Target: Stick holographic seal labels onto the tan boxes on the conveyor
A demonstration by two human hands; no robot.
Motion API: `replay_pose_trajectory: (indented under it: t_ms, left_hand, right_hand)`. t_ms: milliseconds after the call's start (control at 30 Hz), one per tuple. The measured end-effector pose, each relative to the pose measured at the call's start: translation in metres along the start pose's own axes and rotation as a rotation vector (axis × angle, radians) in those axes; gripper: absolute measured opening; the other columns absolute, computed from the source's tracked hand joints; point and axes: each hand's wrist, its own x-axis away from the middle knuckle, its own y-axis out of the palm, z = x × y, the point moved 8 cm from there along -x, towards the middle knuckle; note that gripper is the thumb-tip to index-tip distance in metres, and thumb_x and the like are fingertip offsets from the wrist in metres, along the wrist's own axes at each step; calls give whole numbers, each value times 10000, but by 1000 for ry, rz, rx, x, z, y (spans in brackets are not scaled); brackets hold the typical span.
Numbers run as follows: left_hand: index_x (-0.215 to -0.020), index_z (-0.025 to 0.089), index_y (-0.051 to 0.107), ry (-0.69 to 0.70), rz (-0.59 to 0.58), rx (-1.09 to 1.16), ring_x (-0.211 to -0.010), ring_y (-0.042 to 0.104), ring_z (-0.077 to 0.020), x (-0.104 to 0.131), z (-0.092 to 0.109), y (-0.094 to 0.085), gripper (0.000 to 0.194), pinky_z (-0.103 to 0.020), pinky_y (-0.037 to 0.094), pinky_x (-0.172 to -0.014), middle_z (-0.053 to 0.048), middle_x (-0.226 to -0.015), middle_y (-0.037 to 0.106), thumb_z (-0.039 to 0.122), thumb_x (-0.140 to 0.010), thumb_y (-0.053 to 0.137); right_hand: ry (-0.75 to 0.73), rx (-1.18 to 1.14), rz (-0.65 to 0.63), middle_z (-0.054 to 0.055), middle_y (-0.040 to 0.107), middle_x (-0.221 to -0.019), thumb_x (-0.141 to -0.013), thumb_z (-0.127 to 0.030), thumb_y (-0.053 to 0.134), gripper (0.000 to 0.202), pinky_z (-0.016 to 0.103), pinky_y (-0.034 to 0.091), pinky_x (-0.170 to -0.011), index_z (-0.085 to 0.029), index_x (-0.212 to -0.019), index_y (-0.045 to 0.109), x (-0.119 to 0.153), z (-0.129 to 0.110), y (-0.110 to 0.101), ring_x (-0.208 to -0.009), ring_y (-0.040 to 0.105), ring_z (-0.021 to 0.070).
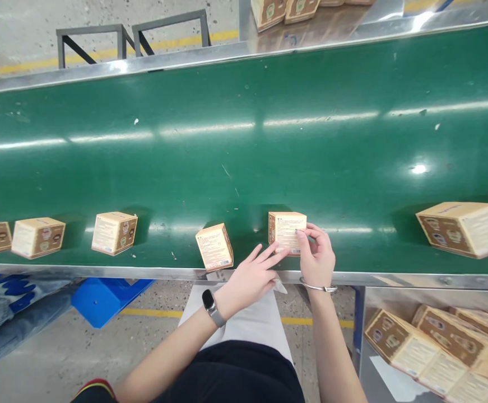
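A small tan and brown cardboard box (288,226) with a printed face stands near the front edge of the green conveyor belt. On its right side, my right hand (317,254) has the thumb on the printed face and the other fingers curled by the edge. My left hand (256,274) reaches in from the lower left, fingers stretched out and fingertips at the box's lower front. A pale, thin sheet (281,286) shows beneath the left hand; whether that hand grips it is unclear. Another box (215,247) sits tilted just left of my hands.
Several like boxes stand along the belt's (227,168) near side, such as one box (114,233) to the left and one (466,228) to the right. Stacked boxes (445,341) fill a lower right surface. A metal rail (395,280) edges the belt. A person's leg (12,313) shows at left.
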Motion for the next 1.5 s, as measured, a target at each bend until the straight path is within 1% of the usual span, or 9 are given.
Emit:
replay_pose_trajectory:
  t_ms: [367, 433, 533, 633, 733, 900, 1067, 1200, 1500]
  left_hand:
    - [-779, 155, 644, -45, 66, 289, -1424, 390, -253, 15, -4, -16, 165, -448, 338, -1169, -82, -1502, 468, 148, -916, 553]
    - [-770, 167, 630, -213, 104, 504, -1137, 634, -219, 31, -16, -24, 178, -363, 491, -976, -78, -1199, 696, 217, -922, 552]
    - [-710, 164, 572, -501, 208, 808, -657, 614, -142, 69, -42, -33, 267, -253, 475, -617, -3, -697, 657, 350, -900, 553]
    - [-814, 139, 591, -591, 302, 1078, -654, 612, -139, 106, -60, -44, 256, -237, 469, -584, -24, -730, 656, 381, -885, 547]
    - [-1089, 129, 577, -633, 353, 1028, -872, 687, -209, 139, -72, -59, 282, -316, 553, -716, -106, -988, 710, 335, -900, 539]
    - [-1337, 189, 483, -396, 526, 218, -1389, 425, -277, 167, -42, -109, 411, -503, 334, -1153, -129, -1419, 535, 312, -948, 538]
    - [-1091, 219, 638, -346, 320, 265, -953, 686, -178, 173, -32, -99, 229, -287, 512, -827, -20, -1064, 732, 373, -975, 515]
    - [-929, 213, 668, -397, 240, 380, -753, 658, -132, 187, -49, -99, 196, -222, 418, -652, 25, -890, 734, 342, -973, 527]
    - [-758, 199, 667, -355, 110, 424, -573, 529, -100, 207, -73, -100, 316, -233, 290, -579, 33, -656, 644, 338, -984, 496]
  right_hand:
    - [35, 100, 373, 145, 651, -1096, -863, -479, 604, 445, 371, 547, -690, -177, -1180, 519, 8, -15, -24, -698, 661, 195]
    - [-77, 181, 257, 128, 679, -1039, -902, -493, 544, 345, 422, 545, -814, -189, -1051, 608, 8, -33, -35, -829, 680, 233]
    - [-164, 139, -320, 95, 722, -1003, -879, -541, 581, 349, 440, 562, -877, -224, -1000, 665, 26, -57, -17, -932, 693, 251]
    - [-66, 2, -738, 82, 747, -980, -782, -540, 712, 434, 388, 620, -787, -230, -1079, 659, 64, -71, 6, -875, 721, 238]
    - [17, -47, -729, 69, 751, -851, -785, -514, 717, 403, 316, 630, -645, -215, -1050, 660, 87, -83, 24, -776, 728, 219]
    - [-9, -49, -726, 33, 745, -758, -854, -477, 648, 349, 262, 578, -527, -217, -1087, 643, 118, -110, 66, -598, 688, 169]
    - [-6, -71, -841, 47, 765, -811, -863, -477, 640, 337, 278, 598, -536, -225, -1086, 658, 138, -130, 91, -622, 709, 185]
    - [31, -115, -925, 74, 772, -928, -818, -491, 691, 330, 324, 642, -692, -215, -999, 710, 148, -134, 101, -790, 744, 225]
    - [-102, 38, -929, -3, 752, -700, -900, -492, 567, 315, 243, 572, -541, -252, -797, 743, 164, -147, 120, -591, 700, 174]
